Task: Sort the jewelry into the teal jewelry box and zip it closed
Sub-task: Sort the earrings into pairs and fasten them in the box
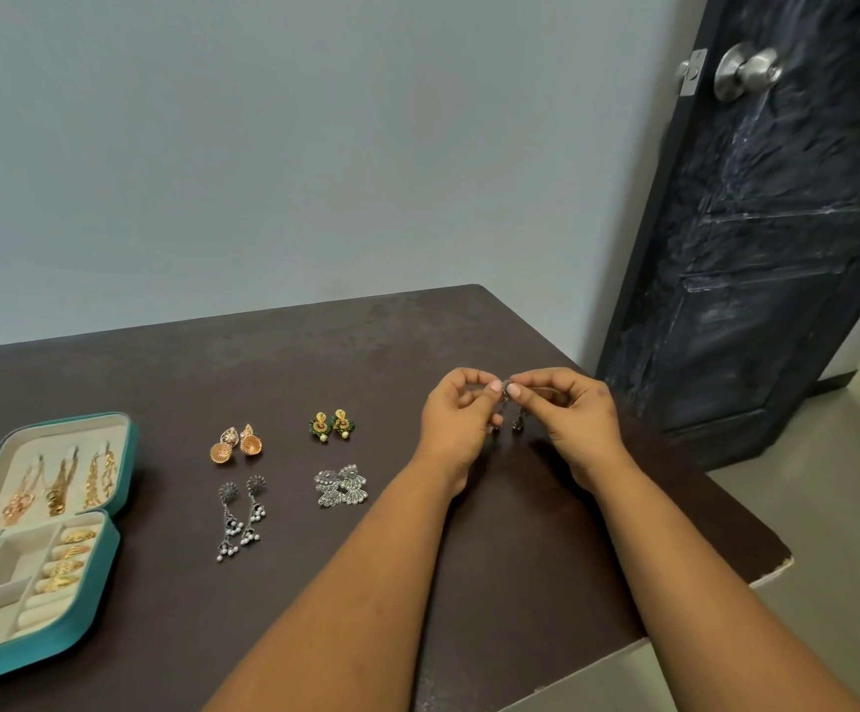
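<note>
The teal jewelry box (109, 557) lies open at the table's left, with gold necklaces hung in its lid and gold rings in its roll slots. Four earring pairs lie on the dark table: rose-gold domes (236, 444), green-and-gold ones (331, 426), long silver drops with beads (240, 516) and silver fans (341, 486). Over the table's right part, my left hand (456, 423) and my right hand (569, 418) meet and together pinch a dark silver earring pair (512, 411) that dangles between the fingertips, just above the tabletop.
The dark brown table (494, 557) ends at a chipped corner on the right. A dark door (756, 249) with a metal knob stands close behind that corner. A pale wall runs along the table's far edge.
</note>
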